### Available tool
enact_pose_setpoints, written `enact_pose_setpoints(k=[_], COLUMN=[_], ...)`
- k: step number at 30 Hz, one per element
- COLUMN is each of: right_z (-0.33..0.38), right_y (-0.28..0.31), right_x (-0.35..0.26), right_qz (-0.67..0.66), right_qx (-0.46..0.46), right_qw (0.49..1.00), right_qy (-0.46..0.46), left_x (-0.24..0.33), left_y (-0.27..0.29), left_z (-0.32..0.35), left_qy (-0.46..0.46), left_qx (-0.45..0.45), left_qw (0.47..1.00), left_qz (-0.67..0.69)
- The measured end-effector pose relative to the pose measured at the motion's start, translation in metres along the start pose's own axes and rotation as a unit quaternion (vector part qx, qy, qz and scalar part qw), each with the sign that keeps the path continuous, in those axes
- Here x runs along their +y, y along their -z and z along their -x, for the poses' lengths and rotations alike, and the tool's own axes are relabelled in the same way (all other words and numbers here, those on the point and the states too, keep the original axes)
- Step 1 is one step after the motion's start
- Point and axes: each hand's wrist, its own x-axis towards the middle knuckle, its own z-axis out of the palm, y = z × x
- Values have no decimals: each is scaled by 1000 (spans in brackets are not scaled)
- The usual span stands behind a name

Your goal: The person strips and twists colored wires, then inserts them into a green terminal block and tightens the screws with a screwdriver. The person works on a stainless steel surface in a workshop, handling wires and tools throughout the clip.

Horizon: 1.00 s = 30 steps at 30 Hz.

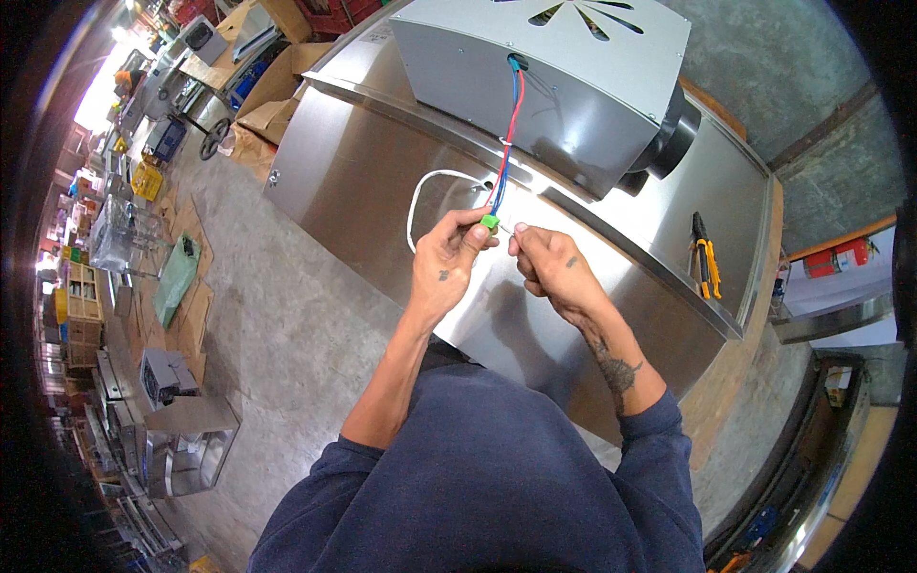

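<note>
My left hand (447,265) is pinched shut on the small green terminal connector (490,222), thumb and forefinger narrow around it, block sitting right at my fingertips. My right hand (549,267) is just beside it, fingers curled tight on something thin, prob. a white wire end or a small tool tip poking out twd the connector; too small to tell which. The two sets of fingertips nearly touch, only a slim gap btwn them.

Step in hand, as I judge it: wiring the connector, i.e. seating a lead into the green block. Next move calls for lining the thin end up w/ the right slot and keeping the block steady in my left pinch while the right pushes or tightens. Small target, so a slow approach and no twist on the leads.

Just past my fingers, the red and blue wires (507,143) run up from the connector to a hole in the grey metal blower housing (554,76). A white cable (425,186) loops to the left of my left fingertips. All of it lies on the stainless steel hood panel (363,162). Farther right, well apart from my right fingers, yellow-handled pliers (705,256) lie on the panel. Beyond, at far left: concrete floor (277,315) and cardboard boxes (277,91).
</note>
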Motion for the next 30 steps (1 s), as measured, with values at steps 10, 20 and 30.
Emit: enact_pose_setpoints(k=[10, 20, 30], right_z=[-17, -37, -30], right_y=[4, -6, 0], right_x=[11, -2, -6], right_qz=[33, -67, -15], right_qx=[146, 46, 90], right_qw=[969, 979, 977], right_qy=[195, 189, 195], left_x=[-2, 6, 6], left_y=[16, 13, 11], left_z=[2, 2, 6], left_qy=[60, 68, 78], left_qx=[-59, -77, -90], left_qw=[982, 983, 978], left_qz=[167, 154, 173])
